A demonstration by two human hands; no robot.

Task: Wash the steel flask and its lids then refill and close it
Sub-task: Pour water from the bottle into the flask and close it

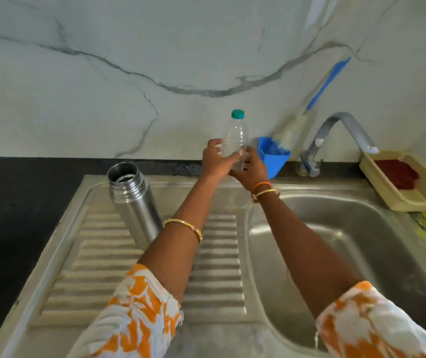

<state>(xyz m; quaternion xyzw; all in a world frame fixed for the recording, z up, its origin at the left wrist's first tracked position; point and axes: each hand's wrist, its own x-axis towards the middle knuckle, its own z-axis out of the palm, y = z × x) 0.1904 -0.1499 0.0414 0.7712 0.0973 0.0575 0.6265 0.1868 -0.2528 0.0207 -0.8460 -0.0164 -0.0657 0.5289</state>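
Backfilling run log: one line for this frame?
both hands hold clear plastic bottle, green cap on | open steel flask upright on drainboard | lids unseen

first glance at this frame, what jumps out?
Both hands, left hand and right hand, hold a clear bottle with a green cap upright at the back of the sink. An open steel flask stands lidless on the drainboard to the left. A blue holder with a brush sits beside the tap.

wall (103,34) — white marble, grey veins | counter (25,189) — black | light — soft, even
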